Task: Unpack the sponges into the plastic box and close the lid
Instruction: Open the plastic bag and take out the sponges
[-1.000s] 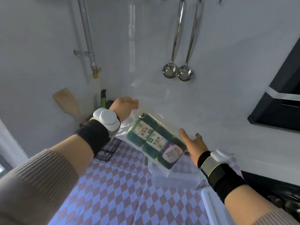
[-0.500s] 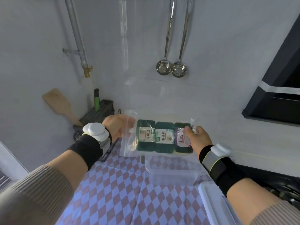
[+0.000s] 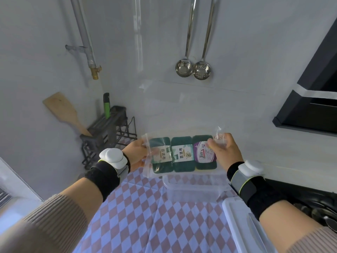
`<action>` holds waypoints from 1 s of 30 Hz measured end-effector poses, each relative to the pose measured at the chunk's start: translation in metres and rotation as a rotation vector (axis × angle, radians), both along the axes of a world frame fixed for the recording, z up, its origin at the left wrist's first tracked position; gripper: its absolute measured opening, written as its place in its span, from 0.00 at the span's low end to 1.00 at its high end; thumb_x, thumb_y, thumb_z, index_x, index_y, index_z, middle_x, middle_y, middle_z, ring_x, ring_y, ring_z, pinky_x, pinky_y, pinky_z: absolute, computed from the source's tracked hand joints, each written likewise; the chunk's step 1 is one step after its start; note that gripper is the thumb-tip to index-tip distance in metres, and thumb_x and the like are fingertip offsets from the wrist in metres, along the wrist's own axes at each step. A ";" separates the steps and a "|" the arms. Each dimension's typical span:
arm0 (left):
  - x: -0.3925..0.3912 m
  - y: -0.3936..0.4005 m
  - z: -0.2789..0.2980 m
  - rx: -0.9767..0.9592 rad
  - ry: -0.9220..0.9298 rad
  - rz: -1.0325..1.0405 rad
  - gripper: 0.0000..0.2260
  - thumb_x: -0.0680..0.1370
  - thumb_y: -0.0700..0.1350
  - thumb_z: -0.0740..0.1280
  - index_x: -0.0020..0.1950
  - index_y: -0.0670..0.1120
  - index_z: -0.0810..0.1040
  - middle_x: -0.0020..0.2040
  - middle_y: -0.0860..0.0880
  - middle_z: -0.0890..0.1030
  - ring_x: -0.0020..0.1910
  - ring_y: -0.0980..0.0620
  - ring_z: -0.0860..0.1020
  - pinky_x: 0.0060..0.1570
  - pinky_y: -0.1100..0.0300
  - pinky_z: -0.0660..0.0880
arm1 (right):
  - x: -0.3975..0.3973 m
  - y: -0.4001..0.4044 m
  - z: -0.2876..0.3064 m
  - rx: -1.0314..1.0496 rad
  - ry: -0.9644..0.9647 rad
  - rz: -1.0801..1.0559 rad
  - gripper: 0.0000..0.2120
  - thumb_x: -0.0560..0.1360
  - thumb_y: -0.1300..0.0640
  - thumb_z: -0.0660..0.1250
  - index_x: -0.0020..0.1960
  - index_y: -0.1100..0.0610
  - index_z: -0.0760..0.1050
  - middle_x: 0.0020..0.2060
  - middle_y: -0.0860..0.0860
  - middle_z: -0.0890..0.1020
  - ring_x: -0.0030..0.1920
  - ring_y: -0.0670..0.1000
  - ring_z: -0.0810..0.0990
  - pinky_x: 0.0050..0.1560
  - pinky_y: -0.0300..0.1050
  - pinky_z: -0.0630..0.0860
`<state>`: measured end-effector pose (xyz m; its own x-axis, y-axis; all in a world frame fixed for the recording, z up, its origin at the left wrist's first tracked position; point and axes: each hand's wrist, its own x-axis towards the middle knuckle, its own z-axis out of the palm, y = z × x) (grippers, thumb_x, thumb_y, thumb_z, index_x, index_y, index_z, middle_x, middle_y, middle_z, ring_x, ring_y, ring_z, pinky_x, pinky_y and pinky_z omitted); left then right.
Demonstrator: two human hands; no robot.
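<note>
both my forearms reach forward, wrists strapped in black bands. my left hand at ten o'clock and my right hand at two o'clock each have fingers curled in a pinch.

sponge pack above plastic box
</note>
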<state>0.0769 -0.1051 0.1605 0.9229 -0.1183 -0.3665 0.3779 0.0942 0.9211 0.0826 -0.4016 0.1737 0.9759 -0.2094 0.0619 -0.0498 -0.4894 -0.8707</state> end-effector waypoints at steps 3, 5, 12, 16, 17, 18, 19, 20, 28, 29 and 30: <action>0.004 0.003 -0.011 0.094 -0.014 0.040 0.18 0.79 0.33 0.61 0.62 0.51 0.79 0.59 0.41 0.83 0.59 0.34 0.77 0.65 0.36 0.70 | -0.005 0.004 -0.004 0.041 0.058 0.104 0.24 0.71 0.45 0.72 0.61 0.47 0.63 0.51 0.52 0.81 0.49 0.55 0.83 0.53 0.56 0.81; 0.004 0.003 -0.015 0.109 -0.007 0.062 0.18 0.79 0.33 0.60 0.65 0.49 0.77 0.57 0.41 0.83 0.57 0.39 0.78 0.63 0.35 0.70 | -0.007 0.007 -0.009 0.041 0.071 0.136 0.29 0.73 0.48 0.73 0.66 0.47 0.60 0.55 0.52 0.80 0.50 0.55 0.84 0.54 0.56 0.81; -0.003 0.013 -0.022 0.140 0.038 0.272 0.19 0.75 0.37 0.71 0.64 0.46 0.74 0.55 0.42 0.81 0.52 0.39 0.82 0.48 0.38 0.81 | -0.010 0.007 -0.020 0.066 0.043 0.099 0.30 0.76 0.53 0.71 0.71 0.50 0.58 0.66 0.51 0.72 0.55 0.55 0.81 0.52 0.47 0.80; -0.006 0.026 -0.026 0.259 0.004 0.401 0.20 0.73 0.39 0.73 0.62 0.49 0.71 0.52 0.46 0.80 0.49 0.42 0.82 0.45 0.42 0.83 | -0.005 0.014 -0.018 -0.026 -0.015 0.065 0.30 0.76 0.53 0.69 0.71 0.51 0.57 0.58 0.48 0.73 0.55 0.59 0.81 0.57 0.56 0.79; -0.007 0.031 -0.028 0.318 -0.008 0.432 0.19 0.72 0.40 0.73 0.60 0.49 0.71 0.51 0.46 0.80 0.48 0.43 0.82 0.44 0.44 0.83 | -0.004 0.017 -0.017 -0.051 -0.032 0.055 0.30 0.77 0.53 0.69 0.71 0.52 0.56 0.57 0.49 0.73 0.53 0.59 0.81 0.56 0.54 0.79; -0.007 0.036 -0.029 0.397 -0.018 0.457 0.19 0.71 0.42 0.72 0.59 0.48 0.72 0.50 0.45 0.81 0.45 0.44 0.82 0.41 0.46 0.83 | -0.004 0.018 -0.015 -0.067 -0.047 0.043 0.29 0.77 0.53 0.69 0.71 0.52 0.56 0.55 0.50 0.73 0.50 0.59 0.80 0.53 0.52 0.79; -0.008 0.043 -0.032 0.480 -0.028 0.468 0.19 0.70 0.44 0.72 0.60 0.47 0.73 0.50 0.43 0.82 0.43 0.46 0.82 0.38 0.50 0.83 | -0.003 0.020 -0.013 -0.069 -0.054 0.031 0.29 0.77 0.53 0.68 0.71 0.53 0.56 0.54 0.52 0.74 0.47 0.59 0.79 0.49 0.49 0.77; -0.009 0.049 -0.035 0.546 -0.014 0.466 0.21 0.69 0.46 0.71 0.61 0.47 0.74 0.50 0.43 0.82 0.41 0.46 0.82 0.35 0.53 0.82 | -0.002 0.021 -0.013 -0.061 -0.057 0.012 0.28 0.77 0.53 0.68 0.71 0.53 0.57 0.52 0.52 0.75 0.45 0.58 0.79 0.46 0.47 0.75; -0.033 0.047 -0.085 0.610 0.272 0.163 0.20 0.76 0.44 0.70 0.68 0.47 0.72 0.53 0.45 0.79 0.54 0.42 0.78 0.54 0.44 0.80 | -0.001 0.023 -0.032 0.014 -0.030 -0.039 0.25 0.75 0.49 0.69 0.65 0.52 0.60 0.49 0.54 0.81 0.46 0.59 0.83 0.50 0.57 0.81; -0.036 0.044 -0.094 0.586 0.308 0.141 0.21 0.77 0.44 0.70 0.68 0.47 0.72 0.55 0.45 0.78 0.55 0.43 0.77 0.53 0.45 0.80 | -0.002 0.023 -0.037 0.019 -0.019 -0.043 0.25 0.75 0.48 0.69 0.64 0.51 0.60 0.49 0.54 0.81 0.46 0.58 0.83 0.50 0.58 0.81; -0.038 0.041 -0.100 0.562 0.327 0.133 0.21 0.77 0.43 0.70 0.69 0.46 0.71 0.55 0.44 0.77 0.55 0.44 0.77 0.50 0.47 0.81 | -0.004 0.023 -0.038 0.024 -0.009 -0.047 0.25 0.74 0.47 0.70 0.64 0.51 0.60 0.48 0.53 0.81 0.46 0.58 0.84 0.50 0.59 0.82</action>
